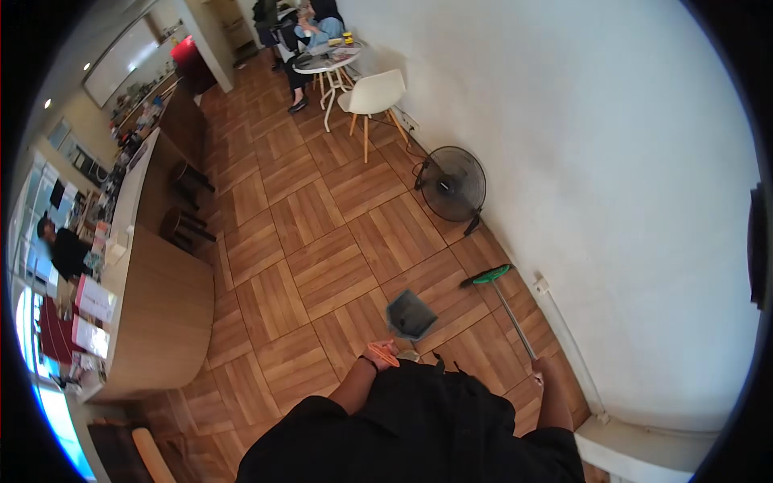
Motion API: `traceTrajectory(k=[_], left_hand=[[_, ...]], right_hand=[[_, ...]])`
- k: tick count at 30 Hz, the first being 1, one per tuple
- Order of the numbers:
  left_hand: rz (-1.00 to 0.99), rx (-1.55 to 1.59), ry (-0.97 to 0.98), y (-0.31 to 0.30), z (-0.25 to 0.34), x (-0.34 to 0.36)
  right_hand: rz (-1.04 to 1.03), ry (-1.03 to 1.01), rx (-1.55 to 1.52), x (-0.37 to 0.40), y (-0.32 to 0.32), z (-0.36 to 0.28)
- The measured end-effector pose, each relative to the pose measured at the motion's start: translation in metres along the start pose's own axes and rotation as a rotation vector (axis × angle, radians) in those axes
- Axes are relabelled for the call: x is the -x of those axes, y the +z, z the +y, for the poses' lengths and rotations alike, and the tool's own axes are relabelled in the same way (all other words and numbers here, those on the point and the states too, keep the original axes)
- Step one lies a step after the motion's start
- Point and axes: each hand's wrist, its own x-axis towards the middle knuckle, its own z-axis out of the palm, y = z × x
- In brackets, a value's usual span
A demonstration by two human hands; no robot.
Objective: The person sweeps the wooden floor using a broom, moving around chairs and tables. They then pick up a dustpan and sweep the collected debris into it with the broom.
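My left hand (377, 352) is closed around an orange handle (385, 357), which appears to belong to the grey dustpan (411, 315) on the floor just beyond it. The join between handle and pan is hard to make out. Low on the right, my right hand (541, 372) grips the long metal stick of a broom (512, 320). The broom's green head (493, 275) with dark bristles rests on the floor near the wall, to the right of the dustpan and apart from it.
A black floor fan (452, 184) stands against the white wall (596, 161). Beyond it are a white chair (375, 93) and a round table (328, 59) with people beside it. Along the left runs a wooden counter (165, 322) with stools (182, 225); a person (66, 248) is behind it.
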Motion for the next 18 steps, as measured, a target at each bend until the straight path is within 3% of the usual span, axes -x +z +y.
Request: traceTrajectory(k=[2, 5, 6, 9, 11, 15, 18], left_hand=[[-0.090, 0.060, 0.019, -0.007, -0.020, 0.006], [-0.085, 0.039, 0.220, -0.027, -0.066, 0.017], [-0.103, 0.124, 0.232, -0.035, -0.083, 0.024], [-0.157, 0.346, 0.278, -0.054, -0.135, 0.043], [-0.175, 0.460, 0.321, -0.065, -0.176, 0.065], [-0.353, 0.495, 0.377, -0.088, -0.239, 0.124], [-0.267, 0.679, 0.515, -0.155, -0.255, 0.133]], right_hand=[[0.153, -0.174, 0.313, -0.029, -0.037, 0.023], [0.419, -0.296, 0.466, -0.010, -0.115, 0.022], [0.370, -0.237, 0.549, 0.006, -0.141, 0.009], [0.513, -0.475, 0.705, -0.009, -0.165, 0.002], [0.627, -0.639, 0.777, -0.036, -0.146, -0.002], [0.577, -0.641, 0.828, -0.058, -0.059, -0.017], [0.322, -0.667, 0.770, -0.003, -0.015, -0.015]])
